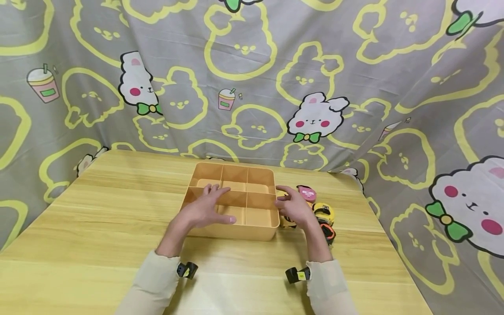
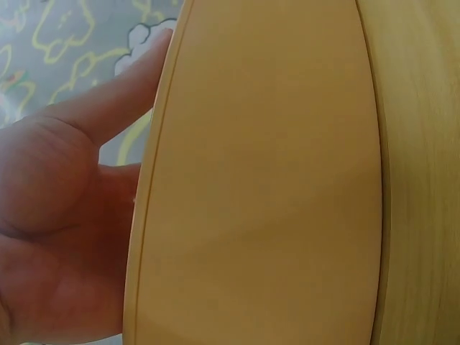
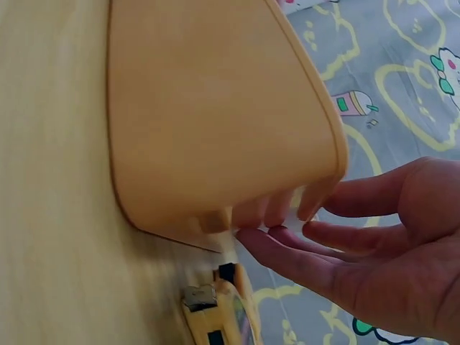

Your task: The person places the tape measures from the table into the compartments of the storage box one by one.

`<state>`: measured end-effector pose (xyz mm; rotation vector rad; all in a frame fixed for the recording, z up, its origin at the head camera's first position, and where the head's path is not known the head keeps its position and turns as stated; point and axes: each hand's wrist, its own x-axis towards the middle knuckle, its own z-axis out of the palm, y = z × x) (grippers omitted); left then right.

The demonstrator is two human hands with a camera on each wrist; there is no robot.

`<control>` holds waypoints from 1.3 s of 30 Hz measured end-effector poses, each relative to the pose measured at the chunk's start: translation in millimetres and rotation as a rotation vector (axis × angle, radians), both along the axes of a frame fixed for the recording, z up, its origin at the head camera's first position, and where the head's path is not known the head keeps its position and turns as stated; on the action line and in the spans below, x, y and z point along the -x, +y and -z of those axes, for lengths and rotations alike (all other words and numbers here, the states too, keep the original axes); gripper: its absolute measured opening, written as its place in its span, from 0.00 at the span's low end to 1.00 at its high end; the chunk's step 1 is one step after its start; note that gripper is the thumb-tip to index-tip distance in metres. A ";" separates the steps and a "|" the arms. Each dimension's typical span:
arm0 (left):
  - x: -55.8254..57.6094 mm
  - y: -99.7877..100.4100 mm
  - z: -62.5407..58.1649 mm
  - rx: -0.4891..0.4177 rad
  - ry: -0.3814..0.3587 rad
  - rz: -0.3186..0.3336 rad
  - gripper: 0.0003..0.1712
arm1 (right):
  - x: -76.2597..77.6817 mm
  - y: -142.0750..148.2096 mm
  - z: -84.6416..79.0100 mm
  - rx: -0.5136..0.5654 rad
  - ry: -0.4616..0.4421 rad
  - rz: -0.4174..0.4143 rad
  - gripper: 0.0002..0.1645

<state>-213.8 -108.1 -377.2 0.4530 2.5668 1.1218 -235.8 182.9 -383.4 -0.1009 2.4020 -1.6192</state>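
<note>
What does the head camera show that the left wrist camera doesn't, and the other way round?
Only the head view shows the right hand, the tape measures and the open compartments.

Only the left wrist view shows the left palm.

Both show the left hand, the tan box, the wooden table and the patterned cloth.

Tan box (image 3: 215, 100) on wooden tabletop (image 3: 50, 180), rounded corner twd R hand (image 3: 395, 251). Fingers (image 3: 302, 262) loosely bent, tips by box's side wall; contact unclear. Yellow/blk tape measure (image 3: 208, 320) w/ metal hook just beside that wall, partly cut off. Tabletop's far edge hidden behind box. Gray patterned cloth (image 3: 388, 129) in bkgd.
</note>
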 end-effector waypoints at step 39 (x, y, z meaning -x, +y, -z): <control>10.6 -81.4 -5.8 -0.498 0.034 -0.469 0.34 | 8.9 -3.1 17.1 -0.026 0.014 0.127 0.30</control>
